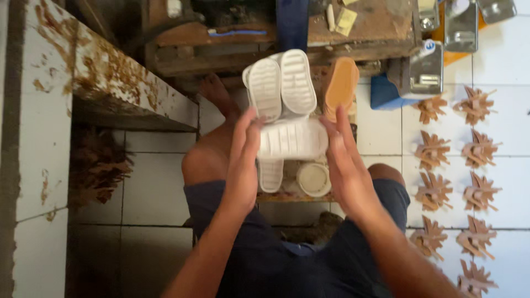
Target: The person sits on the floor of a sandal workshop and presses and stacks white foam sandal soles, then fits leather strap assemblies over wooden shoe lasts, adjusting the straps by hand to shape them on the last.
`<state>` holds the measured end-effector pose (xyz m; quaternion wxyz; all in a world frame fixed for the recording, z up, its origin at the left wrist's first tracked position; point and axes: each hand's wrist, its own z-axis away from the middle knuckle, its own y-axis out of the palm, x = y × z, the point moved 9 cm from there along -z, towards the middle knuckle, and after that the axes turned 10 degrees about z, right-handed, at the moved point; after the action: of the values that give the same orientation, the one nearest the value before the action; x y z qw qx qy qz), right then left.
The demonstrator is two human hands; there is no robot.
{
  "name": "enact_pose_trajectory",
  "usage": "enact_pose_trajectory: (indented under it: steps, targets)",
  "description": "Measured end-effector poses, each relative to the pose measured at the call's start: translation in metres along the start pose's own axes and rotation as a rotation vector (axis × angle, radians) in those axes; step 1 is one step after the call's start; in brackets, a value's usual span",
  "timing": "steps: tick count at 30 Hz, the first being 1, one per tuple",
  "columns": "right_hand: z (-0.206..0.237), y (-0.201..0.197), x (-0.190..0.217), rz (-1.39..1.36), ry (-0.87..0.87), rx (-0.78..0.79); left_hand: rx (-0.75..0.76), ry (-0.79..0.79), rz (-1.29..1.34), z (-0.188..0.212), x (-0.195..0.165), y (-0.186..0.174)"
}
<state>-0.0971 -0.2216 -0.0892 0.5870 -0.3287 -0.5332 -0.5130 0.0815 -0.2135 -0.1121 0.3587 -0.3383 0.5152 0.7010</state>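
a seated person, seen from above, holds a white ribbed shoe sole (pixel 292 139) crosswise between both hands over the lap; the left hand (pixel 243 160) presses its flat palm and straight fingers against the sole's left end, the right hand (pixel 342 160) does the same at the right end, so neither hand is closed round it but both clamp it from the sides; the sole's long axis runs left to right, straight from one palm to the other, and both hands sit equally close to it; just beyond, touching or nearly touching its far edge, two more white soles (pixel 281 83) stand side by side with their long axes running near to far, ribbed faces up; a tan sole (pixel 341 85) lies to their right, tilted, just past the right hand's fingertips; below the held sole another white sole (pixel 270 175) and a round white piece (pixel 313 179) rest on a low wooden surface between the knees; a bare foot (pixel 218 95) shows at far left of the stack; on the white tiled floor (pixel 160 187) to the right, brown star-shaped clusters (pixel 433 192) lie in two rows; metal tins (pixel 425 72) stand at far right beside a worn wooden tabletop (pixel 381 22); a stained white ledge (pixel 105 72) runs along the left.
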Motion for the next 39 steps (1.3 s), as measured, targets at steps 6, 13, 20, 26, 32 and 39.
enact_pose_trajectory:
  steps: [6,13,20,26,32,39]
  targets:
    - [-0.14,0.011,0.018,0.414,-0.126,-0.028,-0.18,0.108,-0.263,-0.132,-0.019,-0.021]
    - [-0.189,0.001,-0.005,0.578,-0.101,-0.065,-0.341,0.069,-0.358,-0.177,-0.014,-0.047]
    - [-0.063,-0.05,-0.036,0.616,-0.332,-0.21,-0.322,0.379,-0.12,-0.091,0.006,-0.089]
    - [0.026,-0.047,-0.115,1.218,-0.252,0.176,0.067,0.01,-1.33,-0.023,0.09,-0.051]
    - [0.043,-0.04,-0.133,1.458,-0.42,0.176,0.153,0.129,-1.616,-0.007,0.106,-0.025]
    - [0.065,-0.041,-0.11,1.408,-0.637,0.115,-0.037,-0.234,-0.235,0.028,0.087,-0.038]
